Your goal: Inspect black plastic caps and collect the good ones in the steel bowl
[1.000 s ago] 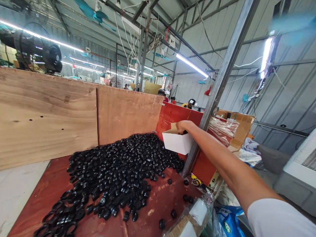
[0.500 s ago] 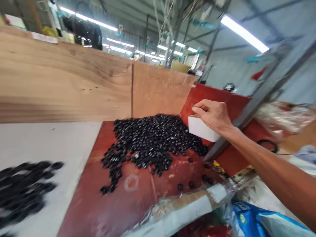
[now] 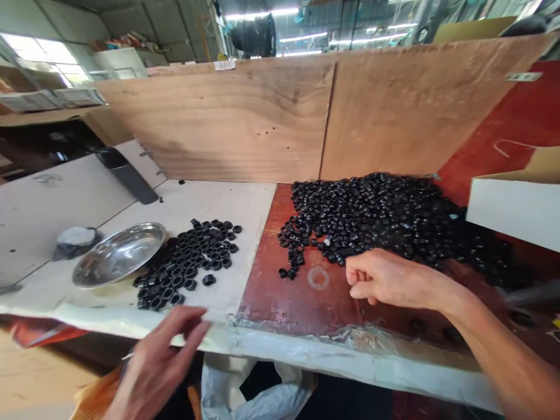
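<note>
black rings lie in a smaller batch at left, black pieces heaped at right; progress is unclear. left hand half open, seemingly empty; right hand curled inward, any contents hidden.

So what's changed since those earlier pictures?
The right hand has left the white cardboard box and moved left over the red tabletop; its fingers are curled. The left hand has come into view. The box and heap of small glossy black parts look unmoved.
</note>
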`<action>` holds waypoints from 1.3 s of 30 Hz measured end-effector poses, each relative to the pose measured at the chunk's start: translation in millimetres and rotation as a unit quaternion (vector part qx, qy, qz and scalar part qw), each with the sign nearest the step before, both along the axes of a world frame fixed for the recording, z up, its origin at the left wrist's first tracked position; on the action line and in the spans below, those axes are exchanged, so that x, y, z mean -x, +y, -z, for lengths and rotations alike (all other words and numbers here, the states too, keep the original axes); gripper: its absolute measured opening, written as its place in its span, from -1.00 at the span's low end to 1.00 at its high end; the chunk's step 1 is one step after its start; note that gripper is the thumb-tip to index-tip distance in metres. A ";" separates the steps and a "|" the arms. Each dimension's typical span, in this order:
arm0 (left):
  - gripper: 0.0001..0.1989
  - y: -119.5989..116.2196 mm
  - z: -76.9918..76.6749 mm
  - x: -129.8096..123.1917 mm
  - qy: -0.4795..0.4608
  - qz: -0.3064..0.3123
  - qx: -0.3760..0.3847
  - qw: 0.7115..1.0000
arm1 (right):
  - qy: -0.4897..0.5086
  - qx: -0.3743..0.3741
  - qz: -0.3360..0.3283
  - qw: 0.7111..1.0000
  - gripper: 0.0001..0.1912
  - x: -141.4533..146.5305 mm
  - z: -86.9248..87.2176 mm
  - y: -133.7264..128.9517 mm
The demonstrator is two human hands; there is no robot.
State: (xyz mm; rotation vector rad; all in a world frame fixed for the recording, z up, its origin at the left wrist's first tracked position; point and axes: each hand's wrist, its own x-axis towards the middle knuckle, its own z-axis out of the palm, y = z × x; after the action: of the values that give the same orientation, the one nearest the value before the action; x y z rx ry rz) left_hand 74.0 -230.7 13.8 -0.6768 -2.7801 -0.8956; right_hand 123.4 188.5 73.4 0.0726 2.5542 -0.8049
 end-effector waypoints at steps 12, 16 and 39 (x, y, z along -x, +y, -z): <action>-0.75 145.1 52.6 77.3 -0.163 0.189 -0.004 0.968 | 0.048 -0.049 -0.019 0.997 -0.91 28.5 52.5 -67.3; -0.62 160.4 59.9 80.9 -0.192 0.156 -0.053 0.967 | 0.103 -0.087 -0.019 0.991 -0.79 56.6 62.8 -85.0; -0.96 154.5 78.6 104.7 -0.032 0.149 -0.064 0.986 | 0.191 -0.100 0.001 0.976 -0.92 63.2 116.2 -75.9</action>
State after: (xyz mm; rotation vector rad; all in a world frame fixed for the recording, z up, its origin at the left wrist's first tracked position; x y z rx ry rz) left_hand -30.7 -76.2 -64.8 -1.0785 -2.6897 -1.1570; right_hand 60.1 112.6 -42.8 -0.0198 2.9939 -0.6048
